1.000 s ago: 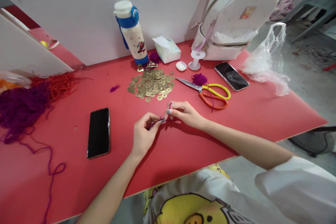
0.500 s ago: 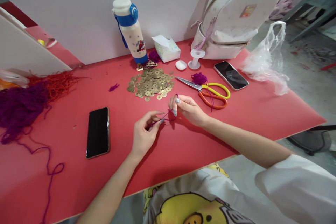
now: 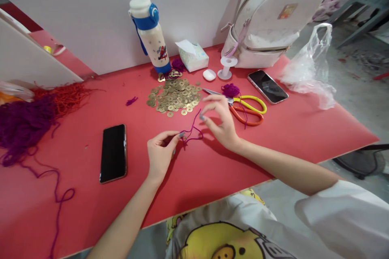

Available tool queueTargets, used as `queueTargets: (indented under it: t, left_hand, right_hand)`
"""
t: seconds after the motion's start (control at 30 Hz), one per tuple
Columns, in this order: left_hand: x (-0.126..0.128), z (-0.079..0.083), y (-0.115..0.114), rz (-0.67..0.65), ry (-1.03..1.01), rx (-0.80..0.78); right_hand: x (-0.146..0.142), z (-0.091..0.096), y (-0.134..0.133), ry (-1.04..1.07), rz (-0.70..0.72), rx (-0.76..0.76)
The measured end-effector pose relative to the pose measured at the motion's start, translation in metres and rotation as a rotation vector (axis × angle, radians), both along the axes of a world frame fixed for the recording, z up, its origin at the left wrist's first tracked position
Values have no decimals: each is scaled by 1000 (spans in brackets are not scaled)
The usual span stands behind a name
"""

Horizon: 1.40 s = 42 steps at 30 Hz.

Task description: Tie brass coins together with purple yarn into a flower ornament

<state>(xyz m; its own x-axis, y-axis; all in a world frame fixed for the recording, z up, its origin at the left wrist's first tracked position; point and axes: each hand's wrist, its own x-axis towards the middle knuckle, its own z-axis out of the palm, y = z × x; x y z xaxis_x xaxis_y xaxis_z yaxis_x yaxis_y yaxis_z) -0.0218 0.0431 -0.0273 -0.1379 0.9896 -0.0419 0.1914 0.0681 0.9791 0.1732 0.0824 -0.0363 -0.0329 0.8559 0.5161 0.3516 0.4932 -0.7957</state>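
A purple cord [image 3: 194, 138] is pinched between the thumb and fingers of my left hand [image 3: 161, 151]. Its loop and loose end stick out to the right, over the red table [image 3: 212, 182]. Just beyond that loose end, my right hand [image 3: 221, 123] is raised with thumb and fingers apart, holding nothing I can see. A pile of brass coins [image 3: 178, 95] with holes in the middle lies past both hands. Scissors [image 3: 247, 109] with one yellow and one orange handle lie behind my right hand, which covers part of their blades.
Left of my hands lies a black phone [image 3: 113, 153]; another phone [image 3: 268, 86] is at the right. A bottle [image 3: 150, 34], tissue pack [image 3: 194, 57], white spool [image 3: 226, 68] and backpack [image 3: 270, 20] line the back. Purple yarn [image 3: 26, 125] heaps at far left.
My right hand has let go of the cord, opened and moved slightly right. My left hand has shifted a little left with the cord, whose end now points up freely.
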Motion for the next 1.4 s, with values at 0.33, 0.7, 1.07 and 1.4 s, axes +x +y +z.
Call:
queueTargets:
  t: [0.33,0.7,1.07,1.4]
  left_hand:
    - [-2,2,0,-113,188,201]
    - [-12,2,1,-405,372,569]
    - [-5,-2,-4,-160,233,462]
    - [1,4,-6,-240,249,351]
  right_hand:
    - [-20,-3,-21,-379,356,25]
    - [-11,-5,-14,-245,337,-19]
    - [-16,-5,-17,-350,525,-46]
    - [-13,-6,-13,-229,441,-116]
